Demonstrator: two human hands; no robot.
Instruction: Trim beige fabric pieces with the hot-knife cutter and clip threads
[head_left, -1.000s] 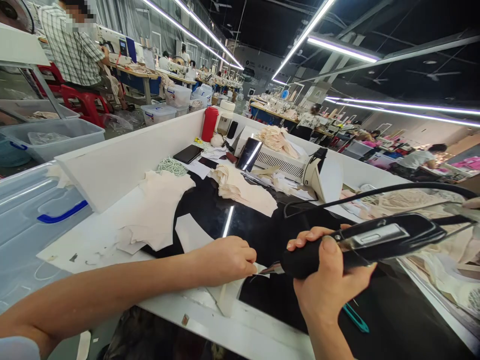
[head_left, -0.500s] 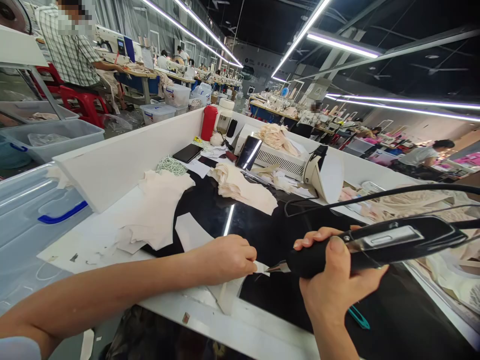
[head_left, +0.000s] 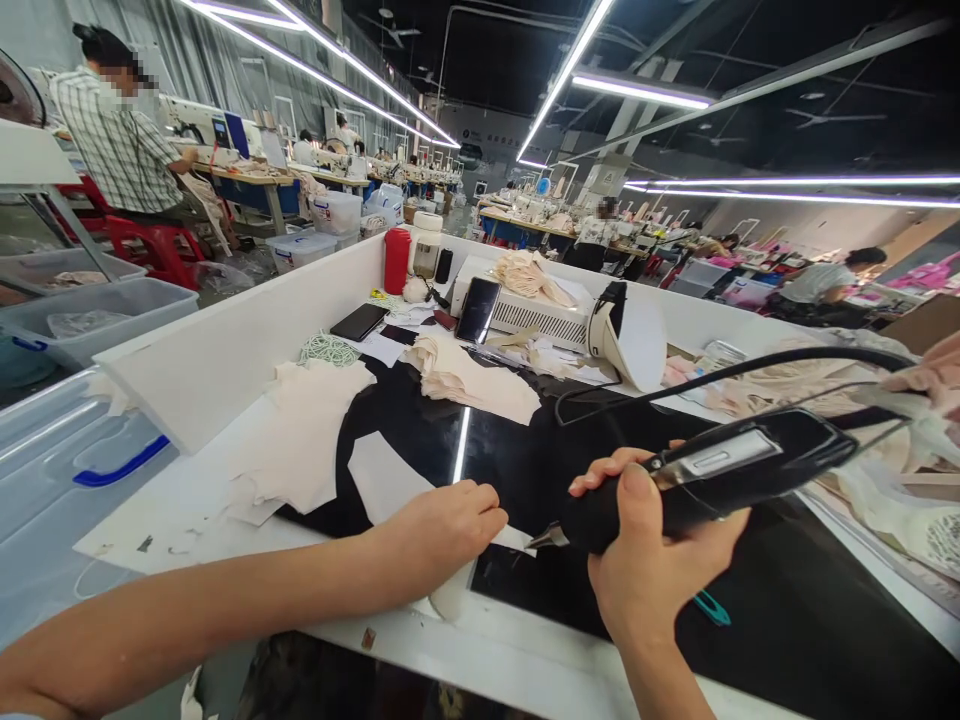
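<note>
My left hand [head_left: 454, 525] has its fingers curled together over a white fabric piece [head_left: 386, 475], pinching it near a narrow end that sticks out to the right. The part under my palm is hidden. My right hand [head_left: 660, 550] is wrapped around a black corded handheld tool [head_left: 720, 465], thumb on top. Its pointed metal tip [head_left: 547, 539] meets the narrow end of the piece on a glossy black board [head_left: 502, 465]. Behind my hands lie a stack of cream fabric pieces [head_left: 472, 378] and another cream stack [head_left: 307, 425] to the left.
A phone [head_left: 358, 322], red flask [head_left: 397, 262] and white vented box [head_left: 536, 325] stand toward the back. The tool's cable [head_left: 720, 365] arches right. A small teal tool [head_left: 712, 607] lies beside my right wrist. Plastic bins [head_left: 97, 320] and people at sewing machines are beyond.
The view has shifted slightly. My left fingers have moved back a little from the tool's tip, exposing more of the white piece's narrow end. The right hand keeps its hold on the tool.
</note>
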